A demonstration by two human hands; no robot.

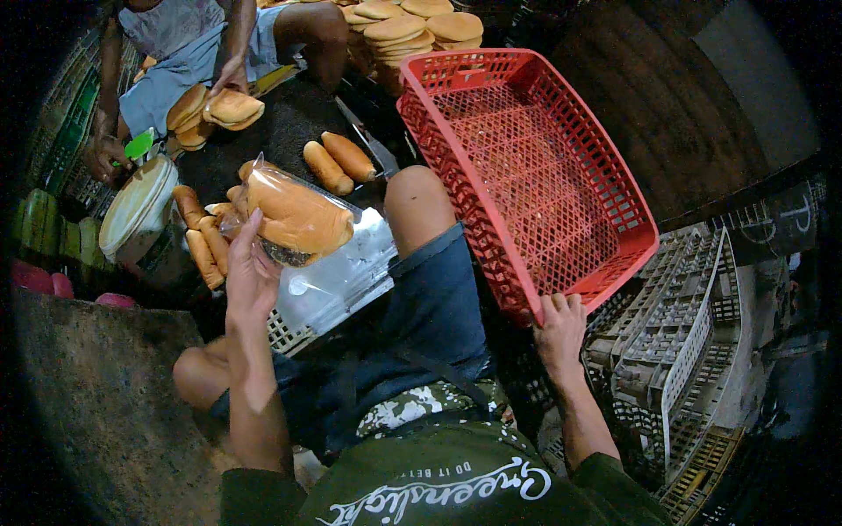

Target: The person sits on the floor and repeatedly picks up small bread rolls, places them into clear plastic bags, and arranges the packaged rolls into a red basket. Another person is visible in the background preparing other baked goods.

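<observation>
My left hand (pixel 253 269) holds up a clear plastic bag of bread (pixel 296 214); a dark patch shows at the bread's lower edge. With my right hand (pixel 561 322) I grip the near corner of a red plastic crate (pixel 526 177), whose mesh floor shows no bread. Below the bagged bread lies a stack of clear plastic bags (pixel 342 283). Long bread rolls (pixel 205 246) lie left of my left hand, and two more rolls (pixel 339 164) rest on the dark surface beyond it.
Across from me a seated person's hand (pixel 230 75) touches split round buns (pixel 233 108). A white-rimmed tub (pixel 139 207) stands at left beside that person's other hand. Stacked flat buns (pixel 401 33) are at the top. Pale plastic crates (pixel 677 342) stand at right.
</observation>
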